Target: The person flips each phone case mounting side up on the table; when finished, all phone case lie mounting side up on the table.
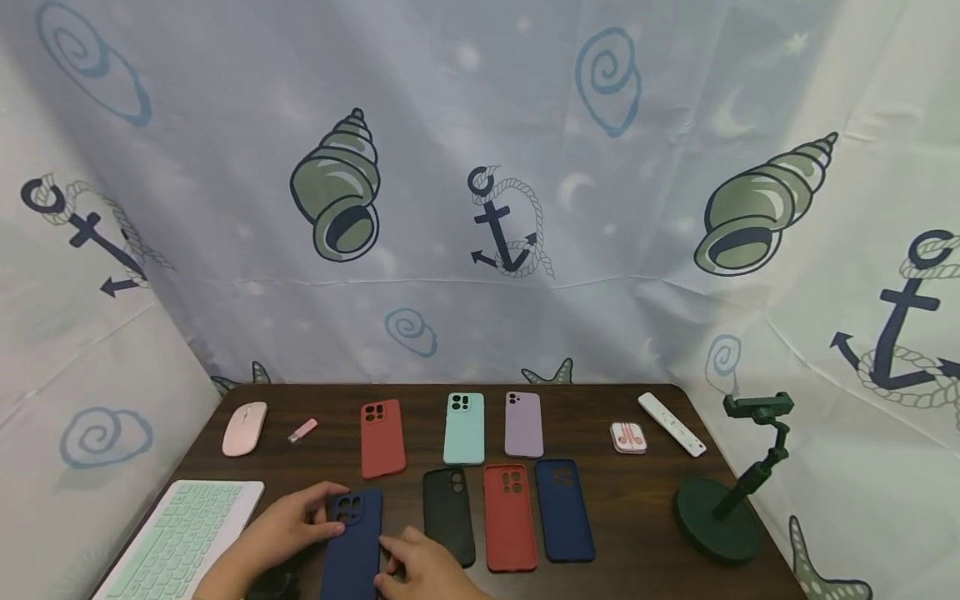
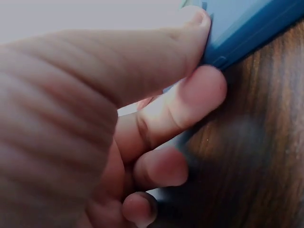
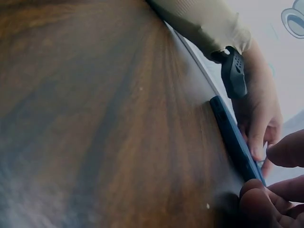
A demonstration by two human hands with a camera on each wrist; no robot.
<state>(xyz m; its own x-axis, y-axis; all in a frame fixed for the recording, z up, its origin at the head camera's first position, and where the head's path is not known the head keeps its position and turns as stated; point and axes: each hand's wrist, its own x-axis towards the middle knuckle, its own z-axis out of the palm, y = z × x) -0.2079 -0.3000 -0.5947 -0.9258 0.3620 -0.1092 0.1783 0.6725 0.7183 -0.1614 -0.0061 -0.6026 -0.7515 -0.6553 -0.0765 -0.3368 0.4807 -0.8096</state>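
Observation:
A dark blue phone case lies at the front left of the table in the head view, its camera cutouts toward the far end. My left hand pinches its upper left corner between thumb and index finger; the left wrist view shows both fingertips at the edge of the blue case. At the case's right edge, my right hand holds on with thumb and fingers. The right wrist view shows the case side-on, close to the dark wood. Its near end is cut off in the head view.
More phone cases lie to the right: red, mint, lilac, black, another red and navy. Around them are a keyboard, mouse, pink USB stick, earphone box, white remote and green stand.

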